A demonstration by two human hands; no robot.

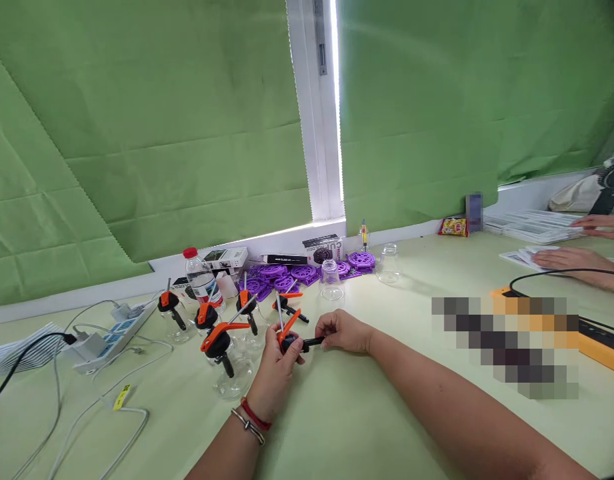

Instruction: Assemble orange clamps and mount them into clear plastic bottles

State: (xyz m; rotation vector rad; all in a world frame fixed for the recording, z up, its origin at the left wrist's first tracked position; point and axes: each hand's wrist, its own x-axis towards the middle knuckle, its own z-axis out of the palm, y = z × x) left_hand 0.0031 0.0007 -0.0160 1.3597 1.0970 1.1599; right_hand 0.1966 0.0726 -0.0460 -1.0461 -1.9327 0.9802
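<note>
My left hand [277,363] is closed around a black-and-orange lever top [288,341], its orange lever and thin metal rod pointing up. With the fingertips of my right hand [344,331] I pinch the far end of its black stem [314,341]. Just beyond my hands lies a similar top [287,307] with an orange lever. Left of my left hand, a glass jar [235,380] carries another black-and-orange top [218,341]. Several more such tops on glass jars stand behind it, among them one top [171,307] at the far left.
An upturned glass jar [331,283] and another [389,263] stand behind. Purple discs [304,273] and a red-capped bottle [201,277] line the wall. A power strip [119,337] with cables lies left, an orange-black bar [601,347] right. Another person's hands [561,259] touch papers.
</note>
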